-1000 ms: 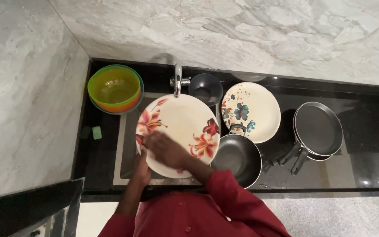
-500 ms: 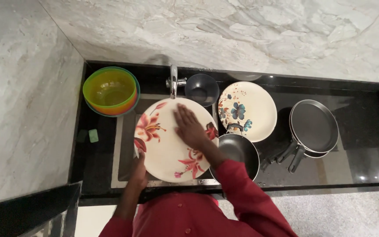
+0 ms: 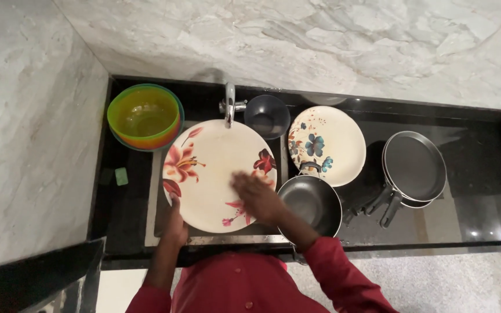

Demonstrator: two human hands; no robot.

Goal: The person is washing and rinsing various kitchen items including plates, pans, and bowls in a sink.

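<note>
A large cream plate [image 3: 213, 168] with red flower prints is held over the sink, under the tap [image 3: 229, 104]. My left hand [image 3: 175, 223] grips its lower left rim from beneath. My right hand [image 3: 256, 197] lies flat on the plate's face at its lower right, fingers together, rubbing the surface. Whether the right hand holds a scrubber is hidden.
Stacked green, orange and yellow bowls [image 3: 144, 116] stand at the back left. A dark bowl [image 3: 267, 115] sits behind the plate, a blue-flowered plate [image 3: 327, 142] to its right, a black wok [image 3: 311, 203] in front, stacked black pans [image 3: 414, 168] at right. A green sponge [image 3: 121, 176] lies at left.
My right hand went from the plate's lower middle up to its top, then back down to the lower right. The plate stays held by my left hand.
</note>
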